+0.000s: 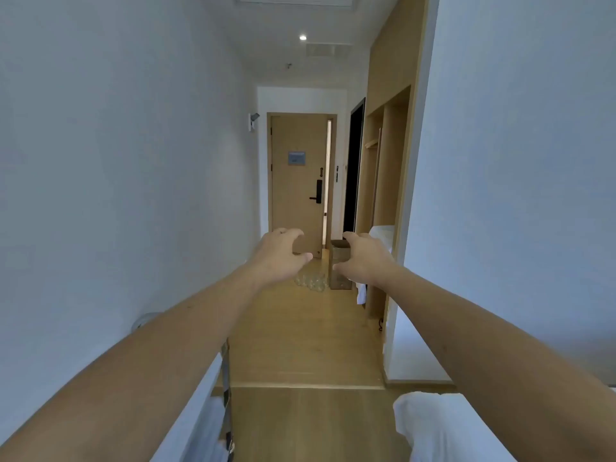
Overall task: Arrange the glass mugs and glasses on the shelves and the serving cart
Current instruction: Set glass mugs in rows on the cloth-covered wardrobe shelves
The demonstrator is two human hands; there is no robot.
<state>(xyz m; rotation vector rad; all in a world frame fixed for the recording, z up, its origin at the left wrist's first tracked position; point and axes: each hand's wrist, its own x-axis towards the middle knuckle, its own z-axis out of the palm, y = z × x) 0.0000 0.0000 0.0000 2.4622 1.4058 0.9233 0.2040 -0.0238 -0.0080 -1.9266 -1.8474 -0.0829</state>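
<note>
From the long wood-floored hallway point(300, 328), nothing looks arranged yet: the cluster of clear glass mugs and glasses point(311, 281) sits on the floor by the tan cardboard box point(340, 265), far ahead; my left hand point(280, 255) and right hand point(365, 258) reach out, fingers loosely curved, holding nothing

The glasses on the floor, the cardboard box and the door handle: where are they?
Glasses point(311, 282): head view, middle of the cluster on the floor.
Cardboard box point(340, 278): head view, its front face below the hand.
Door handle point(315, 197): head view, on the dark lever.
</note>
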